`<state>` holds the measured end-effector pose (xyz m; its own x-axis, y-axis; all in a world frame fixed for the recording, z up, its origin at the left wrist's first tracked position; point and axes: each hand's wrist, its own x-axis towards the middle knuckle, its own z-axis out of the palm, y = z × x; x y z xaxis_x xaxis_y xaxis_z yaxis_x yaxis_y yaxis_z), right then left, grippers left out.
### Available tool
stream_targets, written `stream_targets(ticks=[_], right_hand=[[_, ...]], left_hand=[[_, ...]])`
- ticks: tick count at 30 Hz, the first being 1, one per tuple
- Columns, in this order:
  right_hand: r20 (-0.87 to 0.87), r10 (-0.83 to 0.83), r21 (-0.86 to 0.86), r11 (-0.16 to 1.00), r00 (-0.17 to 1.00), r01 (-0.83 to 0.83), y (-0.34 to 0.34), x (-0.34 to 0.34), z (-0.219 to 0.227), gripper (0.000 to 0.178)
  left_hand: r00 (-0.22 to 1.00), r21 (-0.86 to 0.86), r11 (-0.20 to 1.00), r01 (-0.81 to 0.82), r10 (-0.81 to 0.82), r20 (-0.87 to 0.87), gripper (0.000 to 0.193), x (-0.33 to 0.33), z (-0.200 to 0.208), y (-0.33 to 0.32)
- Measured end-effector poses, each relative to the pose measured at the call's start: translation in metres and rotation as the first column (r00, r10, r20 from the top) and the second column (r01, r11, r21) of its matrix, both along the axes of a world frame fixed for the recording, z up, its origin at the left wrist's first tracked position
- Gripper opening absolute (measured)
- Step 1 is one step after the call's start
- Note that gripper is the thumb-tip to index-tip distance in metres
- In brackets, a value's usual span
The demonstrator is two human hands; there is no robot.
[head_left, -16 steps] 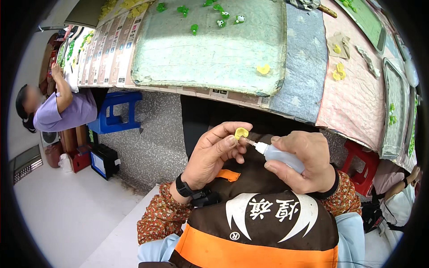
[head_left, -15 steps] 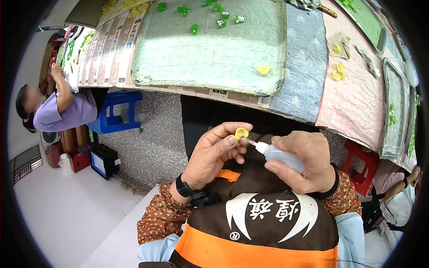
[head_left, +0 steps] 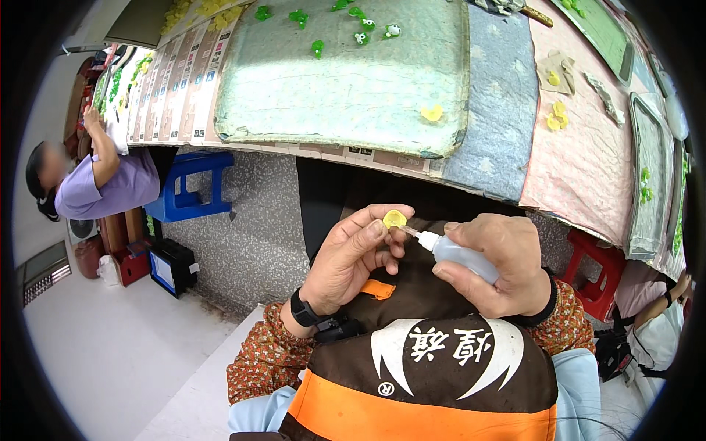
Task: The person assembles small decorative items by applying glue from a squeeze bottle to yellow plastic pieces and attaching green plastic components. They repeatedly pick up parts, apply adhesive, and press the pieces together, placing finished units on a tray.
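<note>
Between the thumb and fingers of my left hand (head_left: 349, 253) is a small yellow cup-shaped piece (head_left: 395, 218), its hollow facing up. My right hand (head_left: 500, 261) is wrapped round a translucent squeeze bottle (head_left: 467, 259) with a white collar and a thin nozzle. The nozzle tip points left and sits right by the yellow piece's lower edge; whether it touches I cannot tell. Both hands are above my lap, over the dark apron (head_left: 441, 367), short of the table edge.
On the table lies a pale green tray (head_left: 331, 95) with several green pieces (head_left: 358, 26) and a yellow piece (head_left: 432, 113). A blue cloth (head_left: 496, 103) and pink cloth (head_left: 588, 162) lie right of it. A blue stool (head_left: 187, 187) and a person in purple (head_left: 110, 180) are at left; a red stool (head_left: 597, 275) is at right.
The yellow piece has turned slightly in my left fingers, showing more of its hollow. The bottle has shifted very slightly left with my right hand.
</note>
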<state>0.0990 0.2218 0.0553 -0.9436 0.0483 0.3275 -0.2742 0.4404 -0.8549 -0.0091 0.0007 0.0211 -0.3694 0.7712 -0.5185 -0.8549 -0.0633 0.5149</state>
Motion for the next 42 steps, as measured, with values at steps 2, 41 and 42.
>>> stream_targets(ticks=[2, 41, 42], right_hand=[[-0.013, -0.012, 0.000, 1.000, 1.000, 0.012, 0.000, 0.000, 0.000, 0.037], [0.003, -0.054, -0.031, 0.998, 0.999, 0.054, -0.001, 0.005, -0.004, 0.033], [0.006, -0.047, -0.024, 0.999, 0.999, 0.047, -0.001, 0.005, -0.003, 0.033]], left_hand=[[1.000, 0.000, 1.000, 0.000, 0.000, -0.005, 0.044, 0.000, 0.000, -0.001], [0.994, 0.028, 0.999, -0.021, 0.018, 0.104, 0.043, 0.005, -0.007, -0.003], [0.993, 0.031, 0.999, -0.025, 0.021, 0.117, 0.044, 0.005, -0.008, -0.003]])
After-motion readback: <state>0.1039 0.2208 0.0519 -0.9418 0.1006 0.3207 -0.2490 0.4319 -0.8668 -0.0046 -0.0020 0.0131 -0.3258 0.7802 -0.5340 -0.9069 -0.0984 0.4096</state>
